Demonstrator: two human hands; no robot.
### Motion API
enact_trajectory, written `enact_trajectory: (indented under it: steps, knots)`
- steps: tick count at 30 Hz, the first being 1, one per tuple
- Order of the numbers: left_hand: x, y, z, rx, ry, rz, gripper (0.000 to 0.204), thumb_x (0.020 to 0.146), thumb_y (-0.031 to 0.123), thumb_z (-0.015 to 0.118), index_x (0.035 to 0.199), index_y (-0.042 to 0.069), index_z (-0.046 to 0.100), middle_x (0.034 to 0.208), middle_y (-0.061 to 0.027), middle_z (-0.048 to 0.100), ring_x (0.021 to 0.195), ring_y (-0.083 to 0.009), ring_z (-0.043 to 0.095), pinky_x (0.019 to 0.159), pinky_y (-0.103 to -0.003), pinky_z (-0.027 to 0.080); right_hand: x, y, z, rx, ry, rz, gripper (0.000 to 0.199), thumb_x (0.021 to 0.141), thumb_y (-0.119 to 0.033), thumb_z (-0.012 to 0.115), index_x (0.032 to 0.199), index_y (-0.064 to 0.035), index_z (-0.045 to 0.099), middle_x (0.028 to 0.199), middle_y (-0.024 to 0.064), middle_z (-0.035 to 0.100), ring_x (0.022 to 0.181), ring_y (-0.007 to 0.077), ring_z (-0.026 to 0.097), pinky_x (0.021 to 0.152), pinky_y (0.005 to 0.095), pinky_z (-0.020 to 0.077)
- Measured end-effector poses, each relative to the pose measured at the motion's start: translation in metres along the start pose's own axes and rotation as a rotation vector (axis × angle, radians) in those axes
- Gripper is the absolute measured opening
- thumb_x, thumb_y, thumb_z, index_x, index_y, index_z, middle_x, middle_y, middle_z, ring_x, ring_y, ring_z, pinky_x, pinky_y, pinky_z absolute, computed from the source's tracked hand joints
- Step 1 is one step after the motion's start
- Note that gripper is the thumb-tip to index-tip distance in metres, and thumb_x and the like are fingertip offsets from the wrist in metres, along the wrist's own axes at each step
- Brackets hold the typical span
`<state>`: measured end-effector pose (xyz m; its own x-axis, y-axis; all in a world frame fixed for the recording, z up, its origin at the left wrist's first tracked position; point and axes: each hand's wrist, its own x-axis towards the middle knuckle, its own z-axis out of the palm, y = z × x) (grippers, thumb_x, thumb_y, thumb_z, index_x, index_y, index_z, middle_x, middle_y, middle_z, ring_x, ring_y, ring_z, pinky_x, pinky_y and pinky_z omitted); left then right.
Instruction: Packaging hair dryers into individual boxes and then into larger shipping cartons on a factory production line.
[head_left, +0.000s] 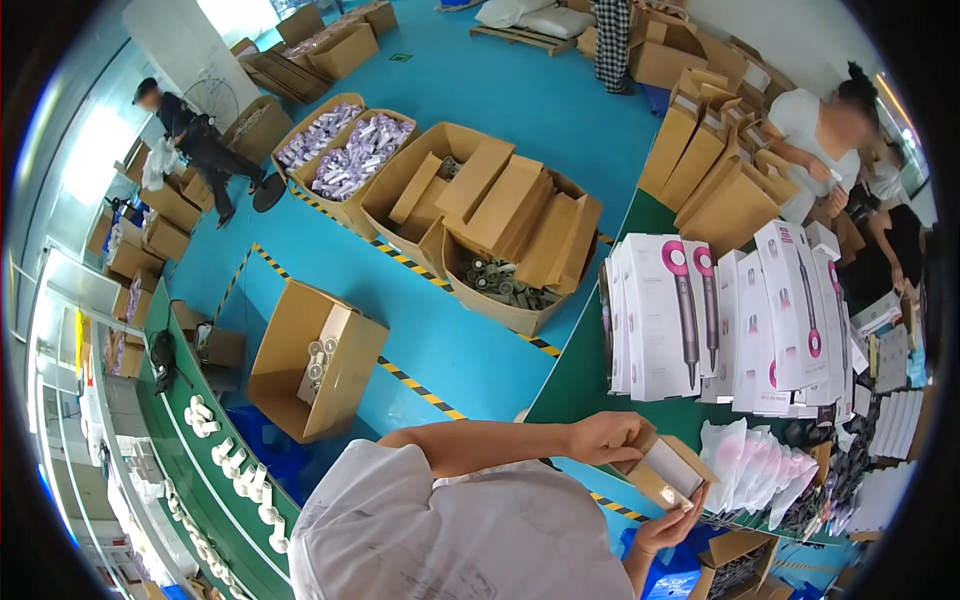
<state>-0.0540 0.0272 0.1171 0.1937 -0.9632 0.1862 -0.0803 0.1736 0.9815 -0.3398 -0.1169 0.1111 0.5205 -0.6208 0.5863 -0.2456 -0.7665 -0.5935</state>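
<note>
A small brown cardboard box (690, 455) with a white inside is held up at the edge of the green table. My left hand (607, 438) reaches across my front and pinches the flap at the box's left end. My right hand (668, 528) grips the box from below at its near end, the thumb by the rim. Just right of the box lie clear plastic bags (745, 460) with pink things in them. Beyond it stand white printed hair-dryer boxes (650, 320) in upright rows.
Tall open cartons (720, 195) stand on the far table, near seated people. Large floor cartons (400, 225) hold purple and grey parts. An open carton (270, 370) stands to my left, beside a green conveyor (210, 400) with white parts (245, 480). A person (190, 140) walks at the far left.
</note>
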Motion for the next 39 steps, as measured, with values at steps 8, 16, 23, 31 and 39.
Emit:
enact_trajectory:
  steps: [8, 16, 23, 31, 39]
  knots:
    - [-0.008, -0.069, 0.044, -0.298, 0.116, 0.063, 0.078, 0.116, 0.020, 0.056, 0.178, 0.004, 0.011, 0.170, -0.0167, 0.041, 0.159, -0.0250, 0.039, 0.130, -0.041, 0.033, -0.030, 0.019, 0.061, 0.536, 0.105, 0.197, 0.092, 0.104, -0.025, 0.076, 0.173, 0.0029, 0.022, 0.177, 0.0282, 0.030, 0.159, 0.0408, 0.040, 0.128, 0.0536, 0.0359]
    - [-0.021, -0.087, 0.035, -0.195, 0.067, 0.072, 0.075, 0.120, 0.029, 0.046, 0.177, -0.002, 0.009, 0.180, -0.0157, 0.025, 0.166, -0.0237, 0.023, 0.134, -0.041, 0.019, -0.004, -0.022, 0.073, 0.696, 0.181, 0.445, 0.105, 0.089, -0.026, 0.096, 0.168, 0.0035, 0.034, 0.162, 0.0156, 0.050, 0.144, 0.0276, 0.055, 0.120, 0.0429, 0.0458]
    - [-0.041, -0.007, -0.092, -0.313, -0.103, 0.326, 0.080, 0.105, 0.031, 0.079, 0.169, 0.002, 0.041, 0.166, -0.0151, 0.051, 0.152, -0.0295, 0.051, 0.125, -0.045, 0.039, 0.059, -0.167, 0.135, 0.803, 0.289, 0.564, 0.096, 0.094, -0.020, 0.092, 0.166, 0.0036, 0.034, 0.152, 0.0132, 0.057, 0.138, 0.0230, 0.057, 0.118, 0.0394, 0.0461]
    - [-0.080, 0.005, -0.349, 0.336, -0.006, 0.111, 0.054, 0.090, 0.027, 0.094, 0.140, 0.015, 0.076, 0.139, -0.0052, 0.076, 0.126, -0.0286, 0.072, 0.108, -0.044, 0.055, 0.182, -0.284, 0.305, 0.673, 0.151, 0.227, 0.113, 0.084, -0.035, 0.099, 0.167, 0.0036, 0.034, 0.168, 0.0277, 0.046, 0.155, 0.0403, 0.048, 0.124, 0.0559, 0.0428]
    - [-0.063, 0.029, -0.520, 0.649, 0.079, 0.382, 0.067, 0.081, 0.023, 0.095, 0.140, 0.008, 0.069, 0.130, -0.0147, 0.074, 0.114, -0.0416, 0.071, 0.103, -0.052, 0.053, 0.286, -0.358, 0.374, -0.081, -0.093, -0.195, 0.060, 0.079, -0.039, 0.096, 0.124, -0.0059, 0.076, 0.159, 0.0315, 0.055, 0.152, 0.0580, 0.047, 0.126, 0.0700, 0.0348]
